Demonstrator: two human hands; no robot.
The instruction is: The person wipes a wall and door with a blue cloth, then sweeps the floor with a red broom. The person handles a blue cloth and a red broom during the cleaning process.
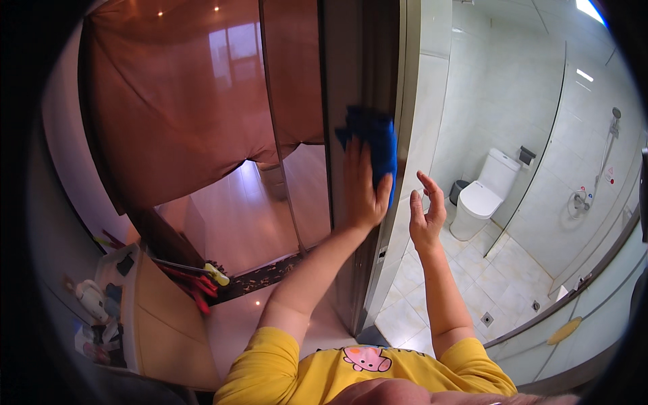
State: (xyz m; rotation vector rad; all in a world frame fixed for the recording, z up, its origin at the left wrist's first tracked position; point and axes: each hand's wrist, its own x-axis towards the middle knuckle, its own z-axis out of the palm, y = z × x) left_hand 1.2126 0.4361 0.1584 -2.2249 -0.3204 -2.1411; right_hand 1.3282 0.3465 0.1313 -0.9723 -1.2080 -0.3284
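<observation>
A folded blue cloth (383, 147) lies flat against the dark door frame (349, 66). My left hand (365, 190) presses on it, with the thumb over its lower right edge. Part of the cloth is hidden under the palm and fingers. To the right, my right hand (429, 212) is raised in front of the bathroom doorway's tiled wall. Its fingers are slightly curled and apart, and it holds nothing.
A reddish-brown curtain (177, 111) hangs at the left. Below it stands a cabinet (172, 314) with several items on top. In the bathroom are a white toilet (478, 200), a grey bin (458, 191), a glass partition (531, 167) and a shower head (615, 113).
</observation>
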